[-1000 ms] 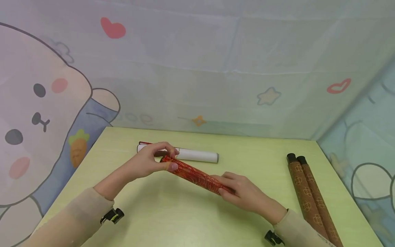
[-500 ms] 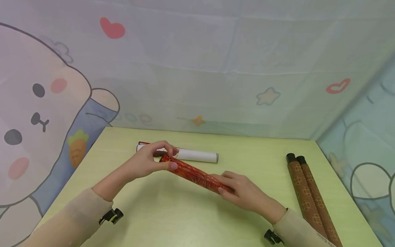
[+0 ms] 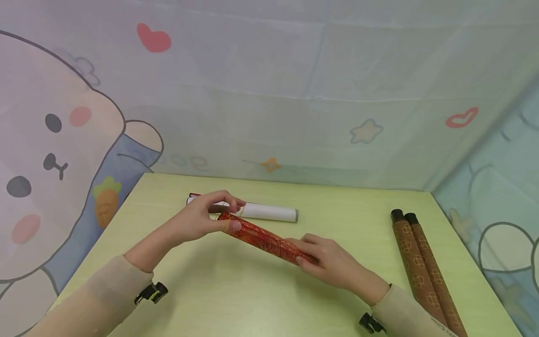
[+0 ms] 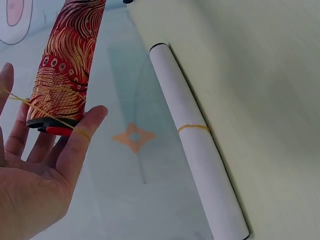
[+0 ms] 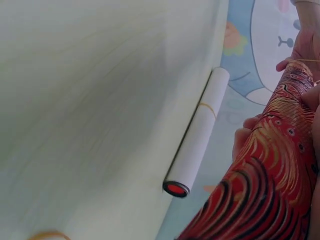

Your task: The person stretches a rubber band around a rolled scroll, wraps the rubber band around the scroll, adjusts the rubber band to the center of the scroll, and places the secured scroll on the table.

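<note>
A red roll [image 3: 265, 239] with gold and black wave patterns slants above the table, its left end higher. My right hand [image 3: 330, 262] grips its lower right end. My left hand [image 3: 195, 220] is at the upper end, with the thumb along the near side and the other fingers raised over it. In the left wrist view, a thin yellow rubber band [image 4: 52, 116] is stretched between the spread thumb and fingers of that hand, across the roll's dark-rimmed end.
Behind the left hand lies a white roll [image 3: 271, 211] with an orange band [image 4: 194, 127] round it. Two brown patterned rolls [image 3: 417, 262] with black ends lie side by side at the right. A cartoon-printed cloth [image 3: 269, 93] hangs behind the table [image 3: 252, 304].
The fingers of my left hand have lifted slightly at the roll's upper end, with the rubber band still on them. The right hand keeps its grip almost unmoved.
</note>
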`<state>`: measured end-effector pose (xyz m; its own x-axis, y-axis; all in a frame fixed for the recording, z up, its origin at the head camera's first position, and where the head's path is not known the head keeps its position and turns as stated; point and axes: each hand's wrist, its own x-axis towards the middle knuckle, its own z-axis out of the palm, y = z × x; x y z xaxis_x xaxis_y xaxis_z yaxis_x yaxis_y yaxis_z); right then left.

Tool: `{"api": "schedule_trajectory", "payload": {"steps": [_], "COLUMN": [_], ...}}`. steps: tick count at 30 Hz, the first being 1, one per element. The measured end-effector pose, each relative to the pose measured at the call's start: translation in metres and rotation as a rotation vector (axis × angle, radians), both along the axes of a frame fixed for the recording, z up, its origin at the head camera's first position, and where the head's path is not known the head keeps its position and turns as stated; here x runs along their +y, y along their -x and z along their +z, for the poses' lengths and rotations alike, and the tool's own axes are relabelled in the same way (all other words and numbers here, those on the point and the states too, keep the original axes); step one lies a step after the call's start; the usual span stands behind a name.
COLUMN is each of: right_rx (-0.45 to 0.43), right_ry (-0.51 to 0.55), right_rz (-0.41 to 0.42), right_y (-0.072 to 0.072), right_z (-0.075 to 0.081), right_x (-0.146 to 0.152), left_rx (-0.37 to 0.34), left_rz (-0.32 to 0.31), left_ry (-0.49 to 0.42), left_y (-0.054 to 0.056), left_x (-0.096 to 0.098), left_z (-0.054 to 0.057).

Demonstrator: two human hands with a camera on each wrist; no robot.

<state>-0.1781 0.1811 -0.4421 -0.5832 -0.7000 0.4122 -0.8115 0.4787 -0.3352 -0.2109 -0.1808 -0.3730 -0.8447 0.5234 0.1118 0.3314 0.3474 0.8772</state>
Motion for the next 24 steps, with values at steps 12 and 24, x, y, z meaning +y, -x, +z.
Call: {"api": "schedule_trajectory", "payload": {"steps": [12, 24], "right_rx": [0.002, -0.011], "right_ry": [0.008, 0.058], "right_rz": [-0.004, -0.028], "right_y": [0.0002, -0.0024], "right_z": [-0.0001, -0.008], "right_x": [-0.0032, 0.002], "left_rx": [0.08, 0.055], "left_rz": [0.033, 0.069], "left_ry": [0.044, -0.017], "left_y": [-0.0016, -0.0043], "left_x": [-0.0045, -0.0015], "left_z": [0.0018, -0.0007]}}
